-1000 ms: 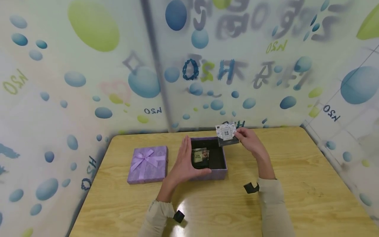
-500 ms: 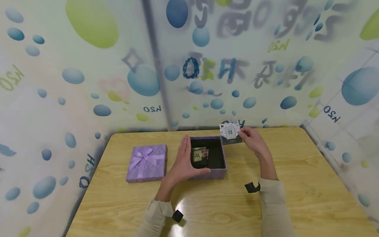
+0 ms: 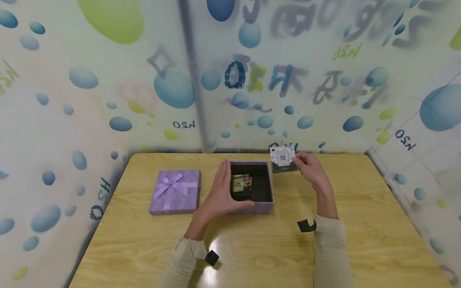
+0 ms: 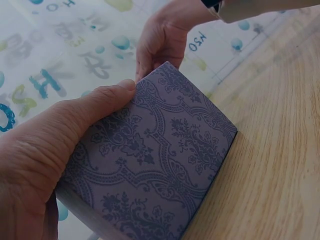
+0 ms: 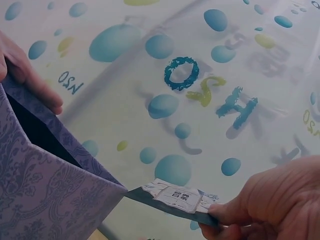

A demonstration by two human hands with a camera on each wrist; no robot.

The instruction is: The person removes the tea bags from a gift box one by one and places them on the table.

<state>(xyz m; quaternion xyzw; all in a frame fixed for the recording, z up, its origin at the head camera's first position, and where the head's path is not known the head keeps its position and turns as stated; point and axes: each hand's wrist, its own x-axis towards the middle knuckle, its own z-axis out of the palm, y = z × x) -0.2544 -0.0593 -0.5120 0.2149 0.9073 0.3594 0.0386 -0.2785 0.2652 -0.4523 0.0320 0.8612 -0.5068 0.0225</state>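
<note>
My left hand (image 3: 226, 192) holds a purple patterned gift box (image 3: 264, 208) at its left side, fingers along the left wall and thumb (image 4: 107, 100) over the front rim. The box has a black inside, and dark packets with a pale label (image 3: 239, 185) lie in its left part. Between thumb and fingertips, my right hand (image 3: 312, 170) pinches a tea bag sachet (image 3: 282, 159) by its right edge. That sachet is flat, white patterned above and dark below, and is held up beside the box's back right corner.
Left of the box lies its purple lid (image 3: 175, 192) with a ribbon bow, on the wooden table (image 3: 281, 256). A printed wall (image 3: 216, 116) with blue and green dots rises right behind the table's back edge.
My right hand has moved the sachet a little to the right, from over the box's back right corner to just outside it. The left hand stays on the box.
</note>
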